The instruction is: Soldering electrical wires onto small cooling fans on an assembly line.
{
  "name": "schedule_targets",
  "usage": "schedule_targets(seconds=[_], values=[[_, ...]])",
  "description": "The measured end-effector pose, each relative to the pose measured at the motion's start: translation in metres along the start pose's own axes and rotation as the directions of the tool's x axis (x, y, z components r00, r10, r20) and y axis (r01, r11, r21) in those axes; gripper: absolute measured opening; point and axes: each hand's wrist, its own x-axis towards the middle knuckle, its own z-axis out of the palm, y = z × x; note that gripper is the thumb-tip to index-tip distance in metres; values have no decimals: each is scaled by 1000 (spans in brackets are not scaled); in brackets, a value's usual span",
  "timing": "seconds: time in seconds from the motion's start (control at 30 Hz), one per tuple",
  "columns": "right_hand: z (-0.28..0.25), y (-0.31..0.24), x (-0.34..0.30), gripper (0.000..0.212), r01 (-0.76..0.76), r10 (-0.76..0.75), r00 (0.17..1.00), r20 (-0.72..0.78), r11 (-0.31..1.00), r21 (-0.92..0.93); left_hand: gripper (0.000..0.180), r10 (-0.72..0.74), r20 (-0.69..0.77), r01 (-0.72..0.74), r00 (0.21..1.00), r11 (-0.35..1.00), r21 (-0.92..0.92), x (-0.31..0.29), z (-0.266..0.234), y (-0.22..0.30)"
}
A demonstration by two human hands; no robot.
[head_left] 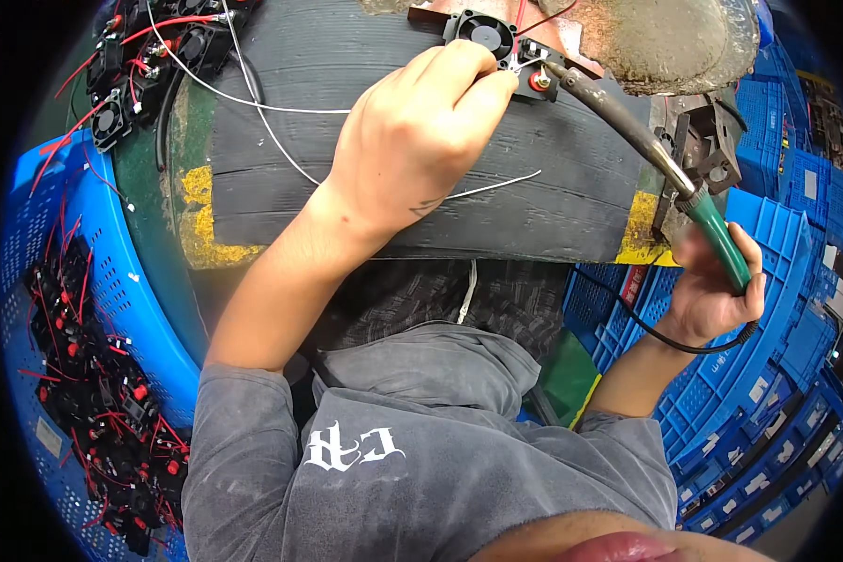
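My right hand is wrapped round the green handle of a soldering iron. The iron's tip touches or nearly touches a small black fan assembly at the top middle of the bench. Beside the fan are a metal terminal and a red round part, with red and dark wires rising behind. My left hand is closed in a pinch just in front of the fan. A short silvery end of solder wire pokes from its fingers toward the iron's tip; the fingertips are partly hidden.
A black bench mat has worn yellow corner marks. More fan assemblies lie at the far left. A blue crate on the left holds many. A metal bracket stands at right, near blue crates. The iron's cord loops below.
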Motion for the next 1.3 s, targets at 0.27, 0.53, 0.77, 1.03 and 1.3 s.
schedule_targets(seconds=[0.27,0.53,0.77,1.03,1.3], values=[[1,-7,3,61,7,-7,1000,17,999,-42,20,44,-23,-43,999,999,19,3,4,1],[2,-7,3,60,14,-13,1000,19,999,-49,20,31,-12,-30,999,999,15,2,1,2],[5,-8,6,60,11,-10,999,30,999,-48,22,41,-78,-38,996,999,30,2,1,-1],[5,-10,9,60,14,-12,999,42,998,-57,25,71,-141,-66,987,997,40,1,1,-3],[5,-10,10,59,8,-6,999,34,997,-79,25,61,-130,-54,990,997,56,1,0,-2]])
